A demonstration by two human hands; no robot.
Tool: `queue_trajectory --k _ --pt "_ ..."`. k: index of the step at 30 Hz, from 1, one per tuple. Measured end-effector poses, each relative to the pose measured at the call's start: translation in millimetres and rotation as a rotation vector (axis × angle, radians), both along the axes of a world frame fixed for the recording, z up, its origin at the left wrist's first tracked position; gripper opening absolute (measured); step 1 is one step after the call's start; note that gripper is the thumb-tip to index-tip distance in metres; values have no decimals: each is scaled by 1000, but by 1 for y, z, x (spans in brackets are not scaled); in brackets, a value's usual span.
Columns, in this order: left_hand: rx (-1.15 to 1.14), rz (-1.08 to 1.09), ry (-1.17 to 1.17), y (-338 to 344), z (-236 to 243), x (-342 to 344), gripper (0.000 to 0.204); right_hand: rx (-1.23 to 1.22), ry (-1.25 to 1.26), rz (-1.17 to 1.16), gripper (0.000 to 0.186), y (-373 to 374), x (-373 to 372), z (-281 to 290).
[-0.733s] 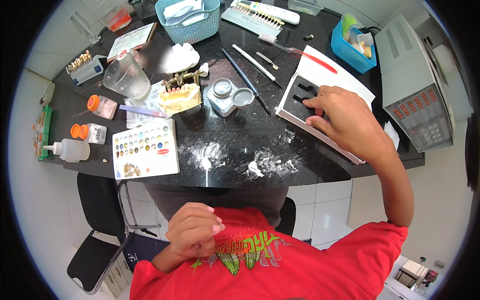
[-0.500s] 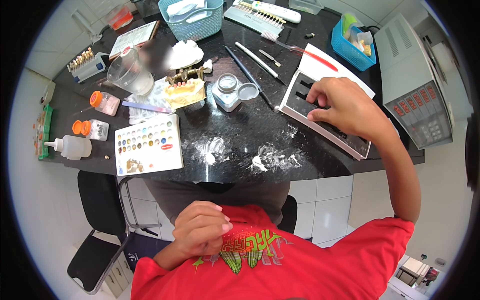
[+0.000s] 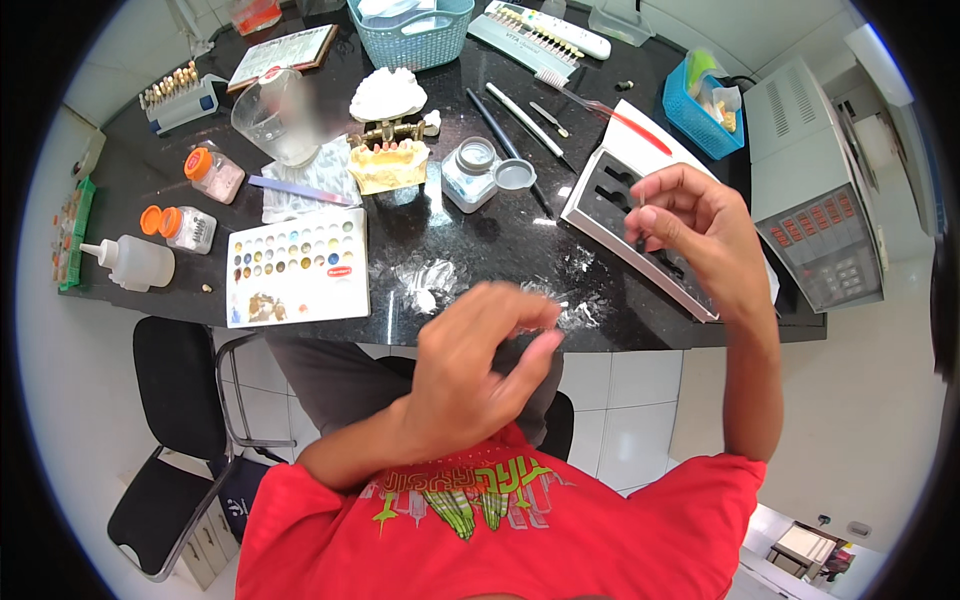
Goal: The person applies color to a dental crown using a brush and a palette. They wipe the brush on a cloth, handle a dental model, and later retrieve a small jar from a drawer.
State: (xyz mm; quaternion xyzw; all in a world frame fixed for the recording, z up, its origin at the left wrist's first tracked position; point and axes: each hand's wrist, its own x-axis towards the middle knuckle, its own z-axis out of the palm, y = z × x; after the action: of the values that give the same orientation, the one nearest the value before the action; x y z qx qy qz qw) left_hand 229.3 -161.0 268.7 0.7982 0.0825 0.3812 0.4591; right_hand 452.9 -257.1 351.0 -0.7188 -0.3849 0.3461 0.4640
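Observation:
My right hand (image 3: 690, 225) is over an open white box (image 3: 590, 215) with a black slotted insert. Its thumb and fingertips pinch a small, thin, dark thing, too small to name. My left hand (image 3: 475, 365) hangs in front of the table edge, with its thumb apart from the curved fingers and nothing in it. Left of the box stands a small clear jar (image 3: 470, 190) with its grey lid flipped open. Beside the jar is a yellowish dental model (image 3: 388, 168) with pinkish teeth in a brass articulator (image 3: 390, 132), with white plaster (image 3: 388, 95) on top.
White powder (image 3: 425, 295) lies smeared on the black table. A paint palette (image 3: 300, 270), orange-capped jars (image 3: 213, 175), a squeeze bottle (image 3: 140, 262) and a clear cup (image 3: 285, 120) stand left. Brushes (image 3: 510, 150) lie behind the box. A grey control unit (image 3: 820, 180) and blue basket (image 3: 700, 110) stand right.
My right hand has risen a little off the box's insert, with a small thing now showing in its fingertips. My left hand has moved up and right from my chest, its fingers opening.

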Motion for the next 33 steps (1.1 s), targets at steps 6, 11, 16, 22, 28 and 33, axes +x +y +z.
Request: queue_trajectory --k 6,11,16,22,28,33 --pt "-146 88 -54 -4 12 48 31 183 230 -64 15 -7 -25 -9" --pt "-116 140 -105 -3 8 56 23 243 272 -69 15 -11 -27 -21" --pt "-93 173 -111 -3 6 54 19 255 274 -76 19 -10 -31 -25" --pt "-48 208 -104 -1 4 50 18 268 261 -124 23 -10 -30 -29" --pt "-59 222 -80 -1 -1 43 17 231 76 -268 24 -11 -1 -24" --pt "-163 227 -42 -2 -3 32 18 9 -211 -190 21 3 20 -34"
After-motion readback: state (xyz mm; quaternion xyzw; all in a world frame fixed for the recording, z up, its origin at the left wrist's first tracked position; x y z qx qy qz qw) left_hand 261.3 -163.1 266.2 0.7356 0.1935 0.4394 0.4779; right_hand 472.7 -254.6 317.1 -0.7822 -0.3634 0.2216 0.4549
